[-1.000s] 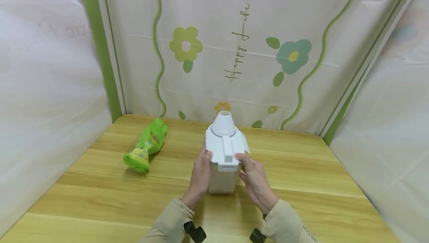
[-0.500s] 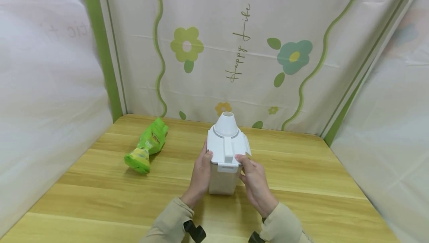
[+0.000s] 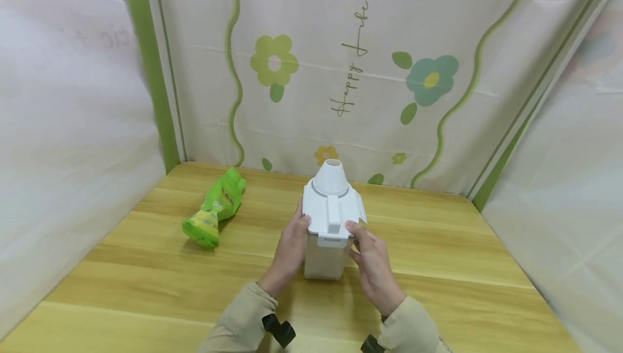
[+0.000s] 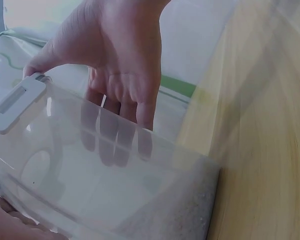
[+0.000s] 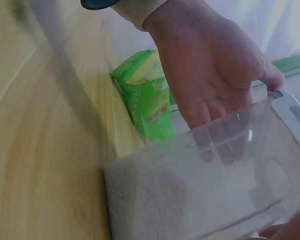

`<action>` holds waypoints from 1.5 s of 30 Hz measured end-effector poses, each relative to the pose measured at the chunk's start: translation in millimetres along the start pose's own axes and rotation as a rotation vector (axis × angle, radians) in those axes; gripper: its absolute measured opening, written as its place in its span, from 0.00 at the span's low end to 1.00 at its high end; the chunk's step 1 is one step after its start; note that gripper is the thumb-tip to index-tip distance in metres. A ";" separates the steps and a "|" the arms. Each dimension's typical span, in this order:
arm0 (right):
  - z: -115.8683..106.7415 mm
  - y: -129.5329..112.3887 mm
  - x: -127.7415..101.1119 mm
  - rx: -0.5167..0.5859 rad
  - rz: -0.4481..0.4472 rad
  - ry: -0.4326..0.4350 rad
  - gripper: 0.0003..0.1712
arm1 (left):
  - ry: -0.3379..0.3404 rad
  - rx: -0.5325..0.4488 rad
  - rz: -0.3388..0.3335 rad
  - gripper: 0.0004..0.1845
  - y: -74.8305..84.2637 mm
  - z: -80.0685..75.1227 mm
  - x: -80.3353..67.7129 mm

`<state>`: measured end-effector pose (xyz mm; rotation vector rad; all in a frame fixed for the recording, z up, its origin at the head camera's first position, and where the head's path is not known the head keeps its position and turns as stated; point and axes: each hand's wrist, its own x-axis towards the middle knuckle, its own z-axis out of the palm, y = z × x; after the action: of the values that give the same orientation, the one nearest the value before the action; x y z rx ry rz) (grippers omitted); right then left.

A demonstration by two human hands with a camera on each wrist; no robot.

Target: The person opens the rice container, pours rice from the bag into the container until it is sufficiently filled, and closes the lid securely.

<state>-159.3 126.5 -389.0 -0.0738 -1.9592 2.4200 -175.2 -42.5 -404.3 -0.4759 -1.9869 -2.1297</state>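
A clear plastic storage container (image 3: 322,262) stands upright on the wooden table, with a white lid (image 3: 318,212) on top. A white cone with an open top (image 3: 331,179) rises from the lid's far end. Pale grains (image 4: 177,210) lie at the bottom of the container. My left hand (image 3: 290,247) holds its left side, thumb at the lid's edge and fingers along the wall. On the opposite side, my right hand (image 3: 373,264) holds it likewise, its thumb on the lid near the front clip (image 3: 333,240).
A crumpled green bag (image 3: 224,199) with a yellow part lies on the table (image 3: 438,266) to the left of the container. Behind the table hangs a flower-patterned curtain (image 3: 311,77), and pale fabric walls (image 3: 73,142) close off both sides.
The head view has shifted slightly. Both hands keep the same hold on the storage container, which stays in place on the table.
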 end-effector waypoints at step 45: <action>-23.9 -46.5 21.3 -0.515 -0.099 0.018 0.24 | 0.111 0.074 -0.032 0.34 11.6 -0.8 15.3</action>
<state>-179.7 160.6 -348.9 -0.0069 -2.4548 1.7939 -185.4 -43.0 -388.1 -0.3084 -2.0159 -2.0455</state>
